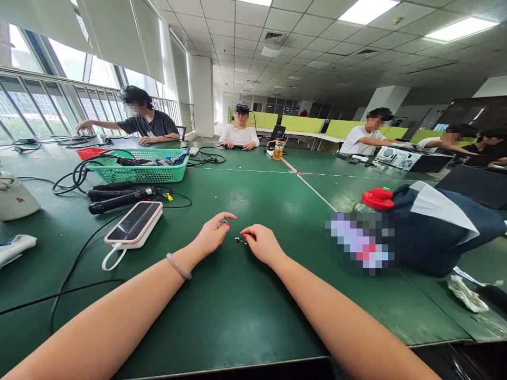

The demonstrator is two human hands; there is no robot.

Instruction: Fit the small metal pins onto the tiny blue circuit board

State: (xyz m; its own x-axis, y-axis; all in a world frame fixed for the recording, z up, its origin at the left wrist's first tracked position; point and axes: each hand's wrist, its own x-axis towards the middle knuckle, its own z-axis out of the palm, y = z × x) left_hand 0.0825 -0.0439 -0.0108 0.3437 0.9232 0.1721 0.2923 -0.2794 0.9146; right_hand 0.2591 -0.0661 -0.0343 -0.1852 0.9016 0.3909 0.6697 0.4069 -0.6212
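Over the middle of the green table (237, 306), my left hand (212, 232) holds a small bluish item (224, 222) between thumb and fingers; its exact shape is too small to tell. Across from it, my right hand (262, 243) has its fingertips pressed together, low over the tabletop. Tiny dark and silvery pieces (238, 240) lie on the table between the hands, right beside the right fingertips. Whether the right fingers pinch one of these pieces cannot be made out. A pale bracelet (178, 266) circles my left wrist.
At left are a power bank (134, 224), black cylindrical tools (122, 199), cables and a green basket (144, 171). To the right, a red-capped bottle (376, 200) stands by a dark bag (431, 237). Several people sit around the table, near a computer case (412, 159).
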